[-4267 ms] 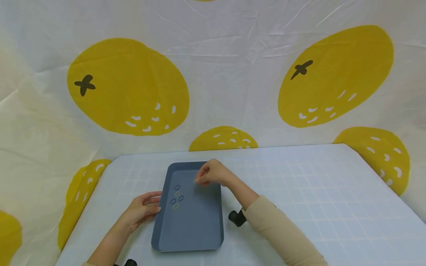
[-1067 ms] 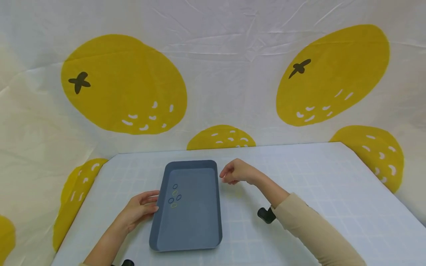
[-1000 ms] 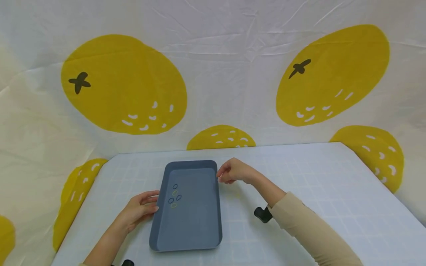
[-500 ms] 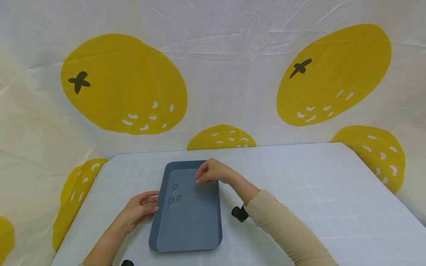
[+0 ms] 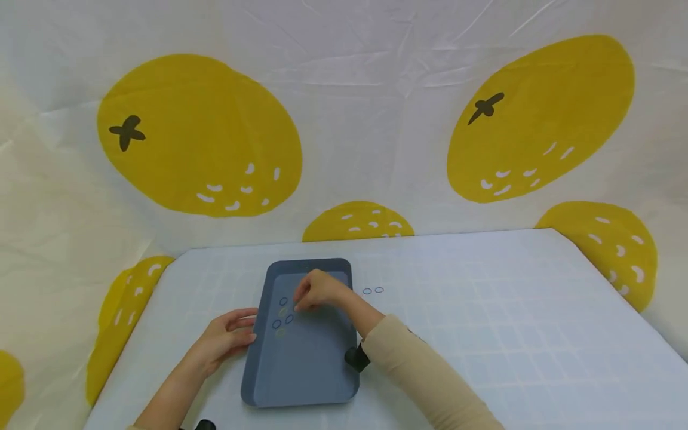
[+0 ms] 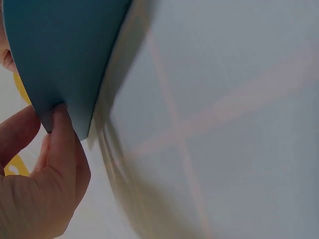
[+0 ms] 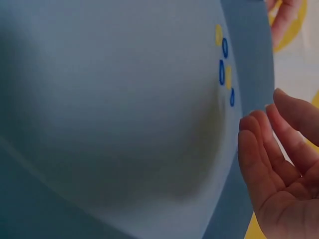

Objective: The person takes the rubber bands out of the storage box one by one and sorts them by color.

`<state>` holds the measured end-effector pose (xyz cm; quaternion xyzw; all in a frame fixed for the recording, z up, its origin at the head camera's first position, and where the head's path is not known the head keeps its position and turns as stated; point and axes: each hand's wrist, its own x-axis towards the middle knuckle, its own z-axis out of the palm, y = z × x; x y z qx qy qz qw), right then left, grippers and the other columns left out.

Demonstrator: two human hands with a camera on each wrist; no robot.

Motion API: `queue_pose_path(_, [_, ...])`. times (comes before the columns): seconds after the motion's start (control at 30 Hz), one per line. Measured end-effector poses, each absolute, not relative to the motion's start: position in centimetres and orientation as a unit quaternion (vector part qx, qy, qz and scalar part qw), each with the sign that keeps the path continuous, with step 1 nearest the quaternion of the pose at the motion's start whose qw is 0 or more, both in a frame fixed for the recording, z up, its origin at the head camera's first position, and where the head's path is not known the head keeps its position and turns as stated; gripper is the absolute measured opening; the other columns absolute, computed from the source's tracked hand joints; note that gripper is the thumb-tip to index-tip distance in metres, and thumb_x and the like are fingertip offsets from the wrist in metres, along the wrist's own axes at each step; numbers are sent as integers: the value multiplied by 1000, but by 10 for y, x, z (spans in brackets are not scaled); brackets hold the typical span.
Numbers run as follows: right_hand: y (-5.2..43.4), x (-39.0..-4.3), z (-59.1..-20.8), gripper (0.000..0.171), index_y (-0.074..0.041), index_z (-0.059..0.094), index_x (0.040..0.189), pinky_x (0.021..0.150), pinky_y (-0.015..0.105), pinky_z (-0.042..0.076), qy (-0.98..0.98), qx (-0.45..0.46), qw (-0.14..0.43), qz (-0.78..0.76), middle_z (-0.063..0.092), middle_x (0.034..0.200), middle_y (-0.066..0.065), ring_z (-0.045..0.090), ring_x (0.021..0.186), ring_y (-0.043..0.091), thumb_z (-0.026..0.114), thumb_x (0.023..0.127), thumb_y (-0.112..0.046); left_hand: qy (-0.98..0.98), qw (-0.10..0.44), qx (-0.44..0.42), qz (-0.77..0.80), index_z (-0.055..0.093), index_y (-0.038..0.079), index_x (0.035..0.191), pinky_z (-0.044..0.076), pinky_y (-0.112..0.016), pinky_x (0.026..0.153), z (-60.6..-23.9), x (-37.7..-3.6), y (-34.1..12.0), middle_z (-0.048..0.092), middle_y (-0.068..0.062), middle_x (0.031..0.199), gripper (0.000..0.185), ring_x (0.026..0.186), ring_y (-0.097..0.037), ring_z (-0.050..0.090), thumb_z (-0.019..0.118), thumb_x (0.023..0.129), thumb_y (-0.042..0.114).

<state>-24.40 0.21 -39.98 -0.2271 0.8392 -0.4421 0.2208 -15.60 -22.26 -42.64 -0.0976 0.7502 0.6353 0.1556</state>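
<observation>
Blue and yellow rings point(image 5: 283, 312) lie in a slate-blue tray point(image 5: 306, 370) on a pale-blue checked table point(image 5: 484, 310).

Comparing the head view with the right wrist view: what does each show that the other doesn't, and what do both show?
Only the head view shows the two small blue rings lying on the table right of the tray, the left hand touching the tray's left rim, and the orange-print backdrop. Only the right wrist view shows the right hand's fingers from the palm side, relaxed and holding nothing visible. Both show the blue tray, the cluster of blue and yellow rings in it, and the right hand above the tray.
</observation>
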Motion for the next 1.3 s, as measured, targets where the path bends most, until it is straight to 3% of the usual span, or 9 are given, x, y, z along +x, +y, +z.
queue_pose_path(0.4, [-21, -236, -424, 17, -3, 71, 79, 48, 19, 43, 868, -181, 187, -422, 60, 63, -4, 50, 51, 7, 81, 66, -2, 738, 160, -77, 651, 34, -11, 136, 52, -29, 74, -427, -155, -226, 50, -28, 125, 62, 88, -15, 61, 61, 80, -12])
queue_pose_path(0.73, [-29, -231, -430, 16, -10, 67, 65, 53, 18, 40, 918, -222, 110, -311, 56, 59, -7, 48, 56, 7, 84, 65, -10, 733, 166, -70, 656, 34, -12, 136, 52, -29, 74, -430, -157, -227, 51, -27, 124, 63, 89, -15, 61, 62, 79, -12])
queue_pose_path(0.97, [-28, -223, -419, 21, -9, 64, 59, 48, 16, 34, 923, -277, 120, -240, 49, 52, -9, 42, 49, 5, 77, 74, -11, 740, 165, -69, 649, 34, -11, 136, 52, -31, 74, -429, -157, -226, 47, -30, 127, 64, 94, -17, 60, 62, 79, -12])
queue_pose_path(1.3, [-17, -224, -410, 23, -6, 62, 59, 46, 17, 36, 895, -291, 175, -290, 49, 50, -5, 43, 47, 6, 71, 79, -6, 746, 163, -68, 643, 36, -10, 135, 52, -32, 74, -429, -157, -226, 49, -28, 126, 63, 95, -18, 60, 63, 79, -11])
